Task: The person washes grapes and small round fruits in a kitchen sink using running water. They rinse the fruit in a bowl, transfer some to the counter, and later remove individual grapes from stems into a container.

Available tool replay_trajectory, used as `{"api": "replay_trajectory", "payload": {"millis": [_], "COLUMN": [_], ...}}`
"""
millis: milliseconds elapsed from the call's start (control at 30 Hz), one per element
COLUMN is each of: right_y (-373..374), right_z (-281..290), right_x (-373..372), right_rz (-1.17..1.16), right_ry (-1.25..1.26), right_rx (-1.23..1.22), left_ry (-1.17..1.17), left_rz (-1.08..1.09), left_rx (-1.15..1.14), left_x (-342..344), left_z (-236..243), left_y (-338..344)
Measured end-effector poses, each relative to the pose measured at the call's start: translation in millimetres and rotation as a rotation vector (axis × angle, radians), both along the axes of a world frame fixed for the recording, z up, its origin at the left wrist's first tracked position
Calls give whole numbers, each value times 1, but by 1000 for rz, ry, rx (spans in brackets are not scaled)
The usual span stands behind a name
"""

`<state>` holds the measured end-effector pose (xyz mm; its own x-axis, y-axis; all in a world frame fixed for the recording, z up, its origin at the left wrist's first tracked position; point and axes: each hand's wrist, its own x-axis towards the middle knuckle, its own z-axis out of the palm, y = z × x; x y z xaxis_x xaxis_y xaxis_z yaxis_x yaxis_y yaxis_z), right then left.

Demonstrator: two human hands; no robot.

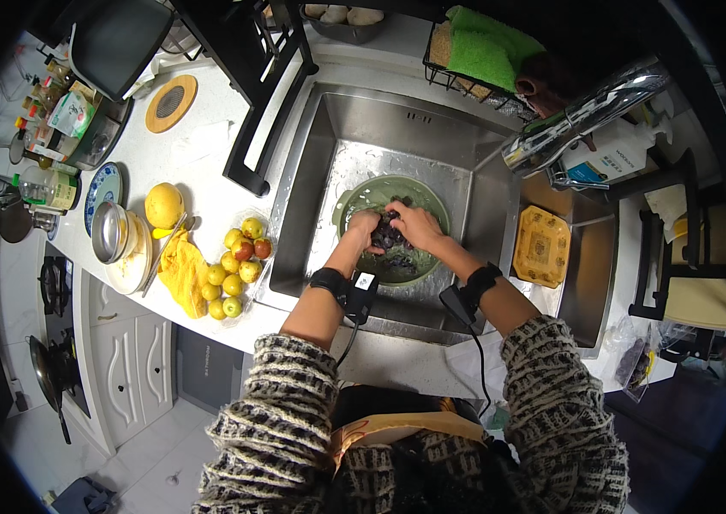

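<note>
In the sink, a round green basin [427, 195] holds water and a heap of dark purple grapes [397, 261]. Both of my hands reach down into it. My left hand [365, 228] curls its fingers around the grapes from the left. From the right, my right hand [415, 226] closes on the same dark cluster, its fingertips close to my left hand. Individual fruits are hard to make out between the fingers. Black straps with small boxes and cables sit on both wrists.
The steel sink [316, 128] surrounds the basin, with a yellow tray [541, 247] in its right compartment. On the left counter lie green-and-red jujubes [232, 265], a yellow cloth [181, 270], a round yellow fruit [164, 205] and a metal bowl [109, 233]. A black rack [252, 163] stands behind them.
</note>
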<state>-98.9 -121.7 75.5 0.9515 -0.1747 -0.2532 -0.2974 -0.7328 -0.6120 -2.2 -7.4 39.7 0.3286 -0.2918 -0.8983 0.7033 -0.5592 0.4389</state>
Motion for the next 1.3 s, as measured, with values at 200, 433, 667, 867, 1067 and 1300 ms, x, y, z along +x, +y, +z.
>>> {"api": "replay_trajectory", "payload": {"millis": [200, 433, 667, 867, 1067, 1300], "right_y": [0, 4, 1, 2, -13, -10], "right_z": [-1, -16, -45, -30, -10, -19], "right_x": [31, 34, 3, -11, 14, 26], "right_rz": [163, 62, -180, -548, -186, 75], "right_ry": [-5, 520, 500, 389, -113, 3], "right_rx": [-460, -224, 316, 980, 31, -519], "left_ry": [-962, -753, 306, 726, -241, -849], "left_rz": [-497, -701, 66, 287, -22, -601], "left_rx": [183, 168, 11, -256, -18, 178], "left_x": [12, 1, -25, -19, 10, 6], "left_z": [9, -50, -76, -12, 9, 5], "left_y": [2, 11, 12, 13, 10, 7]}}
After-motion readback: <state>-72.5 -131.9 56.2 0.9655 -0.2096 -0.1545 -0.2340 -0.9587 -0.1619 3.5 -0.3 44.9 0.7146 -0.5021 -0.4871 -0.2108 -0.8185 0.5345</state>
